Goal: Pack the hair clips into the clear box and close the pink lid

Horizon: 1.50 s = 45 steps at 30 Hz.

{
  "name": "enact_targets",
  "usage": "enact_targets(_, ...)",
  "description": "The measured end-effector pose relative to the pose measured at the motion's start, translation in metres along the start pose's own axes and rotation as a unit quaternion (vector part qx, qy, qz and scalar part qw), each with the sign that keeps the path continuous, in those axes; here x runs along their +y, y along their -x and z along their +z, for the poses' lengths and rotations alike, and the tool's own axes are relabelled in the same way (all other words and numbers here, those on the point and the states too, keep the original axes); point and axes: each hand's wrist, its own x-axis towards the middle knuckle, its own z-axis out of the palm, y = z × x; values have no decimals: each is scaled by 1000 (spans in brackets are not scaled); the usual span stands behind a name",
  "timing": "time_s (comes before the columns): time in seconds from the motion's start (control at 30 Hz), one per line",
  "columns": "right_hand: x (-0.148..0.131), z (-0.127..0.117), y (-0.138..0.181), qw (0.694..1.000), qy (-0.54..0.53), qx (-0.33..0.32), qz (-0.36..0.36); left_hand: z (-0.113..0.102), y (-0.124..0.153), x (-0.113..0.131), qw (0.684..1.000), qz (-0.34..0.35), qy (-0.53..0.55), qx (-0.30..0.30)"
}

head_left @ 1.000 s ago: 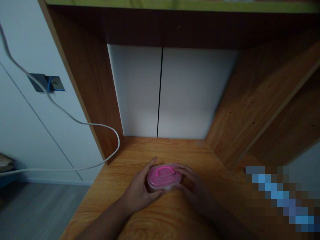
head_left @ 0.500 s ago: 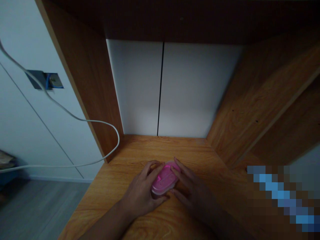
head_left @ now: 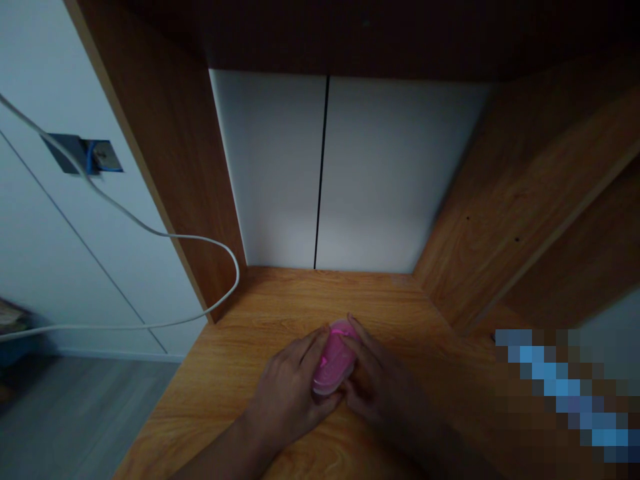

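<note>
1. So the pink box (head_left: 336, 365), the one with a see-through rim, is low in the middle of the view, over the wooden surface (head_left: 200, 393). Can't really tell if it's resting on it or lifted a bit.
2. Left hand (head_left: 293, 383) has a hold of the box's left side, fingertips up on the lid and thumb down by the near end.
3. Right hand (head_left: 387, 380) is gripping the other side, fingers over the lid's far right edge, thumb close to the left one.
4. Box sits at a slant, far end leaning right.
5. Off left, a pale cable (head_left: 235, 267) loops past the wooden side panel (head_left: 165, 153).
</note>
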Motion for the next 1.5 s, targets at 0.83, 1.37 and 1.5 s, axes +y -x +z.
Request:
enact_targets(0.83,3,-12,-8,995,26,43,-86,-6,-5,-16,982,-81,170,-10)
enact_targets(1.37,6,-24,-6,979,15,203,-8,1,-5,-19,932,-104,344,-39)
enact_targets(1.5,8,-26,-8,984,-5,169,-64,1,-4,-20,936,-90,339,-38)
